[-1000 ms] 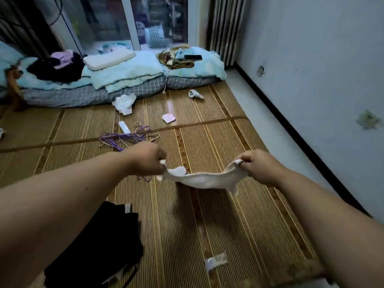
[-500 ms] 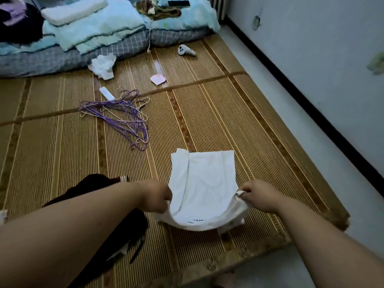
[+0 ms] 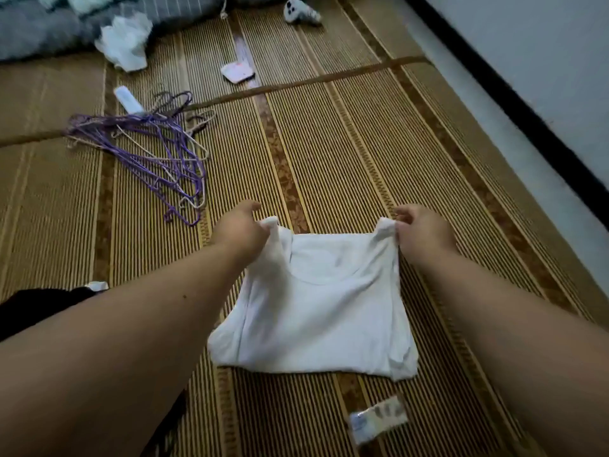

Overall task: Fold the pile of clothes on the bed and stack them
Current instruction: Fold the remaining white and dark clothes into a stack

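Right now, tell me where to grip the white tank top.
Grip the white tank top by its two shoulder straps, from the far end: the body lies flat on the mat, only the straps stand raised. The left hand and right hand pinch one each.

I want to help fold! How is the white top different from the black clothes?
The white top lies spread in the middle; the black clothes sit at the left edge. The left hand and right hand pinch the white top's straps; no hand holds the black clothes. Both lie on the mat.
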